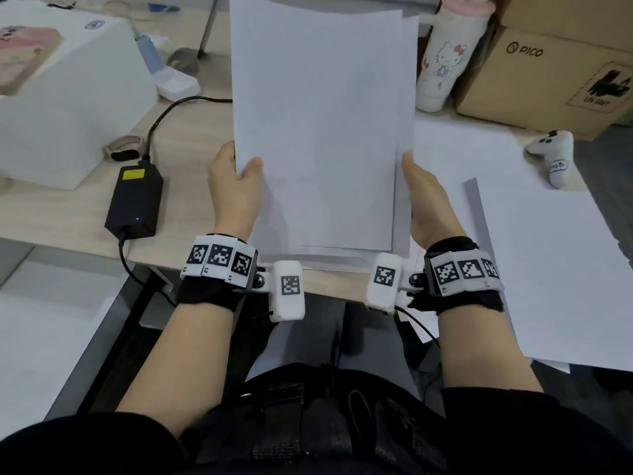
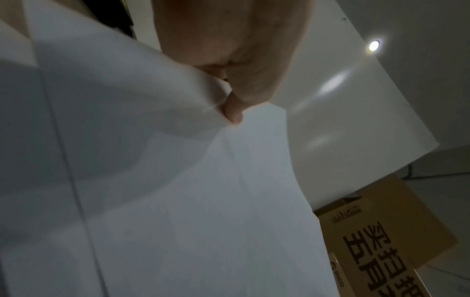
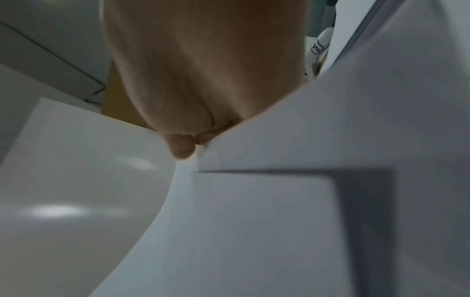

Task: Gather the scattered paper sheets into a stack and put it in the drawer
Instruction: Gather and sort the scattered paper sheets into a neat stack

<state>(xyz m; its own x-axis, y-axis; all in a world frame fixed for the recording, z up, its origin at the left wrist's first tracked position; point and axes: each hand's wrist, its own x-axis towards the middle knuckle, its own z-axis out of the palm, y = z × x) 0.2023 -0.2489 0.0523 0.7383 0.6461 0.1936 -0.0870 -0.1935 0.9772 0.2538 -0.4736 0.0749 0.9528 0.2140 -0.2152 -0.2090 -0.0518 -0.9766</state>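
A stack of white paper sheets (image 1: 318,132) stands upright over the desk's front edge, its sheets slightly fanned at the right side. My left hand (image 1: 236,173) pinches the stack's left edge, thumb on the front face. My right hand (image 1: 411,173) holds the right edge with its thumb along it. In the left wrist view the thumb of the left hand (image 2: 232,112) presses the stack (image 2: 178,201). The right wrist view shows the right hand (image 3: 185,146) against the paper (image 3: 279,221). More loose sheets (image 1: 555,269) lie flat on the desk at the right. No drawer is in view.
A white box (image 1: 68,108) and a black power adapter (image 1: 135,200) with its cable sit on the left. A Hello Kitty bottle (image 1: 442,60), cardboard boxes (image 1: 548,73) and a white controller (image 1: 553,152) stand at the back right. Another sheet (image 1: 459,149) lies behind the stack.
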